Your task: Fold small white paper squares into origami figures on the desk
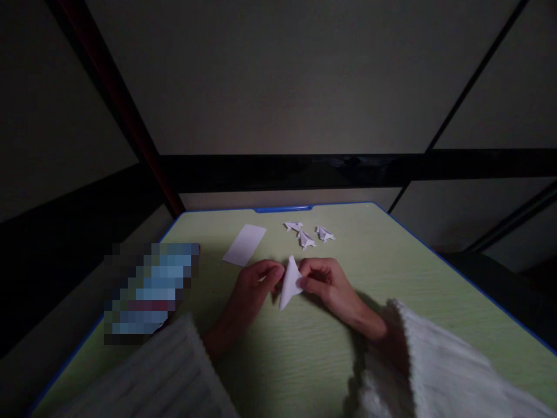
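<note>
A small white piece of folded paper (pixel 290 283), narrow at the top and triangular in outline, is held above the table between my two hands. My right hand (pixel 333 289) pinches its right edge between thumb and fingers. On the other side, the closed thumb and forefinger of my left hand (pixel 252 290) meet at the paper's left edge; the other fingertips there are hidden. Beyond my hands lie three small folded paper figures: one (pixel 293 225) at the back, one (pixel 306 238) touching or close in front of it, and one (pixel 324 233) to the right.
A flat white paper sheet (pixel 245 245) lies left of the figures. At the table's left edge is a pixelated object (pixel 161 284) with a bluish surface. The pale green table (pixel 391 261) has a blue rim, and light panels (pixel 291 81) stand behind it.
</note>
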`<state>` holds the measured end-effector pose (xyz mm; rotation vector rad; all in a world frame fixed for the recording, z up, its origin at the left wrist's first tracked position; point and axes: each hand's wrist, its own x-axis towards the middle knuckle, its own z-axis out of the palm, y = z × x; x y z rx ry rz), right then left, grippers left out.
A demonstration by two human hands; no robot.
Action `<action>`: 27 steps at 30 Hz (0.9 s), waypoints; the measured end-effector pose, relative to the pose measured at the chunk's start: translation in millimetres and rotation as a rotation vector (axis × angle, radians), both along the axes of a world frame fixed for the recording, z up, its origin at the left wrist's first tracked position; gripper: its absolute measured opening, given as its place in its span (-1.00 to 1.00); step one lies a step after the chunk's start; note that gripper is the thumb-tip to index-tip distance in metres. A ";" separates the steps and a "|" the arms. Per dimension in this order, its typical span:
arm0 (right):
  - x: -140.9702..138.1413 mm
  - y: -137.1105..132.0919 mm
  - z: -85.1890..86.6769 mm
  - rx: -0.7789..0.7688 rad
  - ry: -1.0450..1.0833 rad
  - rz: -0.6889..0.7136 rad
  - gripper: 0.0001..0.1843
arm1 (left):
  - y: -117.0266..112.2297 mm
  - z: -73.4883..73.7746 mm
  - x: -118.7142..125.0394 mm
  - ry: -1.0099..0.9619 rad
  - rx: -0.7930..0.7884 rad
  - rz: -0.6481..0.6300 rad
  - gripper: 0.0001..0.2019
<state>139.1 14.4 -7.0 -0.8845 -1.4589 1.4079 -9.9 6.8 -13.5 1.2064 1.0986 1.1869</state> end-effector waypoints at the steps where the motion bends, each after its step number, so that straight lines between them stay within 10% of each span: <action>1: 0.6 -0.9 0.5 0.026 -0.043 0.026 -0.85 | 0.0 0.8 0.4 0.031 0.029 0.010 -0.85; 13: 1.3 -3.5 5.6 0.049 0.045 0.155 -0.87 | -1.2 -0.5 -2.2 -0.146 -0.019 -0.260 -0.84; 27: -5.9 3.1 -2.5 -0.065 0.201 -0.130 -0.91 | -0.3 10.5 1.0 -0.163 -0.055 0.068 -0.82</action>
